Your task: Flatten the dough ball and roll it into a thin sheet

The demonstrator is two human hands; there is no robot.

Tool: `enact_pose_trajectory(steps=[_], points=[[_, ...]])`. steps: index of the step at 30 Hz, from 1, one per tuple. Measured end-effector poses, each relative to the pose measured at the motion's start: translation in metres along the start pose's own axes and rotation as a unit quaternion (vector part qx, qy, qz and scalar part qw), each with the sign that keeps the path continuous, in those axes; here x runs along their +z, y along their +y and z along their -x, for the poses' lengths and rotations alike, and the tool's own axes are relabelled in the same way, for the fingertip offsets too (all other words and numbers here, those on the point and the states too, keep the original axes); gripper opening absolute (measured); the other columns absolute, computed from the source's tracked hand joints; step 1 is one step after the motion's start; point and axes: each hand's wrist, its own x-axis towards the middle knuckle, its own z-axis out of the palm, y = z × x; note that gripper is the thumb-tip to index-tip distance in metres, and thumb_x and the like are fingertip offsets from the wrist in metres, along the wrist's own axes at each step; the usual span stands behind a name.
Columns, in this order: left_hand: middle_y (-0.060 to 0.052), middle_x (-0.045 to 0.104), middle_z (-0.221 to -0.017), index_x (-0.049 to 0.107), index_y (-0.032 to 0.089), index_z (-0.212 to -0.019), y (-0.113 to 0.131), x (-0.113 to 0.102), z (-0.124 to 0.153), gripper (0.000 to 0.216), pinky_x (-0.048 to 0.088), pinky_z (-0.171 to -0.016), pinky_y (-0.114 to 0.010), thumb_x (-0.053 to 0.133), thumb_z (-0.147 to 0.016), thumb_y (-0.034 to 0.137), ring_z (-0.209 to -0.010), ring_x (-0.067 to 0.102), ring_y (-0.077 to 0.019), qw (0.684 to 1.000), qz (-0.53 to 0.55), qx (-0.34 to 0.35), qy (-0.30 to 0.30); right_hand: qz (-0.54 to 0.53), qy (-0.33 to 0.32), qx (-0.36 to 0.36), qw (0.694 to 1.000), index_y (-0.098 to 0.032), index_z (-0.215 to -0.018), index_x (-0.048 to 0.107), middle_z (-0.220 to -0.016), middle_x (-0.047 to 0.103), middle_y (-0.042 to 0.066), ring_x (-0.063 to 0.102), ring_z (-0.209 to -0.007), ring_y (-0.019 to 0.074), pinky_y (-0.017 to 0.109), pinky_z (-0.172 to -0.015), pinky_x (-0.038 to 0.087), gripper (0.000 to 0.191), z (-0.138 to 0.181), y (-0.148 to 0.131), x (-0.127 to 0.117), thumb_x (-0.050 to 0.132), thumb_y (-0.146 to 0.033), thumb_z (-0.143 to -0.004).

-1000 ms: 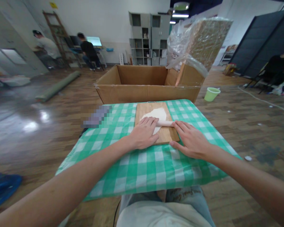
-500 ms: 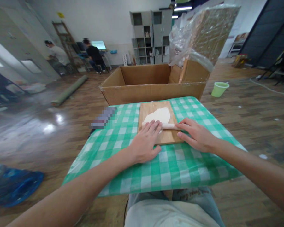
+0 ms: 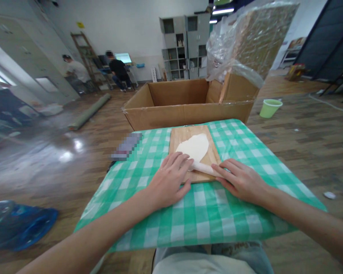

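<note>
A wooden cutting board (image 3: 214,152) lies on a table with a green-and-white checked cloth (image 3: 205,213). A flat sheet of pale dough (image 3: 194,146) lies on the board. A thin light rolling pin (image 3: 202,167) rests across the board's near end, at the dough's near edge. My left hand (image 3: 168,180) lies flat with fingers stretched over the pin's left end. My right hand (image 3: 240,179) lies flat, its fingers on the pin's right end.
A large open cardboard box (image 3: 185,101) stands just behind the table, with a plastic-wrapped bundle (image 3: 246,42) at its right. A green bucket (image 3: 270,107) sits on the wooden floor at right. A blue bag (image 3: 20,228) lies at lower left. Two people are at a desk far back.
Both hands have drawn the rolling pin toward me, from the middle of the dough to the board's near end. More of the dough shows now.
</note>
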Motion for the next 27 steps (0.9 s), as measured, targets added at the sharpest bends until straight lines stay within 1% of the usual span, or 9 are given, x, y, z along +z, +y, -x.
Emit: enact_pose_trajectory(steps=[2,5,10,14,17,19,21,24,27], points=[[-0.016,0.052,-0.156,0.048,0.014,-0.152,-0.005,0.003,0.003,0.054,0.027,-0.131,-0.056,0.049,-0.101,0.033,-0.155,0.037,-0.0345,1.000,-0.017,0.010,-0.006,0.022,0.015,-0.026,0.999,-0.012,-0.139,0.064,-0.110,0.073,0.014,0.067,-0.097,0.0272,0.043,-0.086,0.059,0.036,0.001,0.002,0.001,0.050,-0.026,-0.108],[-0.019,0.044,-0.165,0.037,0.008,-0.160,-0.010,0.010,0.007,0.062,0.024,-0.133,-0.054,0.045,-0.106,0.038,-0.160,0.031,-0.0327,0.999,-0.032,0.016,-0.023,0.049,0.014,-0.032,0.998,-0.011,-0.139,0.064,-0.111,0.072,0.015,0.066,-0.097,0.0284,0.043,-0.085,0.059,0.036,-0.002,0.009,0.003,0.053,-0.024,-0.107],[-0.022,0.037,-0.169,0.034,0.003,-0.161,-0.015,0.015,-0.002,0.069,0.021,-0.134,-0.055,0.038,-0.108,0.047,-0.163,0.023,-0.0344,0.998,-0.047,-0.011,-0.035,0.095,-0.051,0.053,0.993,-0.017,-0.148,0.059,-0.120,0.068,0.018,0.065,-0.102,0.0317,0.047,-0.086,0.058,0.043,-0.017,0.025,0.011,0.049,-0.023,-0.108],[-0.025,0.032,-0.171,0.031,0.000,-0.162,-0.022,0.020,-0.017,0.077,0.021,-0.133,-0.056,0.032,-0.109,0.056,-0.163,0.020,-0.0364,0.997,-0.052,-0.050,-0.025,0.057,-0.068,0.088,0.992,-0.020,-0.156,0.053,-0.141,0.061,0.020,0.059,-0.124,0.0366,0.053,-0.099,0.053,0.050,-0.038,0.042,0.018,0.040,-0.039,-0.111],[-0.027,0.032,-0.170,0.032,-0.002,-0.161,-0.034,0.027,-0.035,0.082,0.022,-0.132,-0.053,0.027,-0.108,0.060,-0.162,0.023,-0.0370,0.996,-0.056,-0.075,-0.012,0.063,-0.075,0.094,0.991,-0.019,-0.158,0.050,-0.156,0.051,0.021,0.043,-0.145,0.0419,0.060,-0.113,0.041,0.058,-0.060,0.062,0.026,0.031,-0.048,-0.112],[-0.029,0.038,-0.166,0.036,-0.003,-0.158,-0.047,0.031,-0.050,0.079,0.024,-0.131,-0.053,0.023,-0.110,0.058,-0.161,0.027,-0.0367,0.994,-0.058,-0.095,-0.006,0.067,-0.088,0.105,0.988,-0.021,-0.159,0.050,-0.163,0.045,0.020,0.036,-0.151,0.0425,0.062,-0.117,0.035,0.061,-0.079,0.079,0.033,0.025,-0.050,-0.112],[-0.028,0.047,-0.160,0.044,-0.001,-0.153,-0.062,0.033,-0.065,0.071,0.025,-0.129,-0.055,0.021,-0.111,0.051,-0.160,0.031,-0.0358,0.991,-0.062,-0.115,0.000,0.065,-0.099,0.132,0.984,-0.021,-0.157,0.052,-0.165,0.043,0.020,0.035,-0.152,0.0427,0.063,-0.119,0.032,0.065,-0.101,0.098,0.042,0.021,-0.055,-0.111],[-0.024,0.053,-0.155,0.054,0.009,-0.146,-0.082,0.037,-0.080,0.055,0.028,-0.126,-0.058,0.020,-0.112,0.036,-0.158,0.033,-0.0341,0.993,-0.074,-0.083,-0.033,0.051,-0.114,0.160,0.979,-0.023,-0.155,0.056,-0.165,0.042,0.018,0.035,-0.152,0.0436,0.062,-0.119,0.032,0.069,-0.135,0.123,0.054,0.018,-0.059,-0.110],[-0.024,0.054,-0.154,0.055,0.012,-0.144,-0.089,0.040,-0.082,0.053,0.032,-0.122,-0.058,0.018,-0.111,0.030,-0.156,0.036,-0.0344,0.994,-0.071,-0.060,-0.058,0.025,-0.138,0.149,0.979,-0.025,-0.155,0.057,-0.167,0.041,0.017,0.032,-0.154,0.0441,0.064,-0.118,0.033,0.072,-0.159,0.139,0.066,0.017,-0.063,-0.109]])
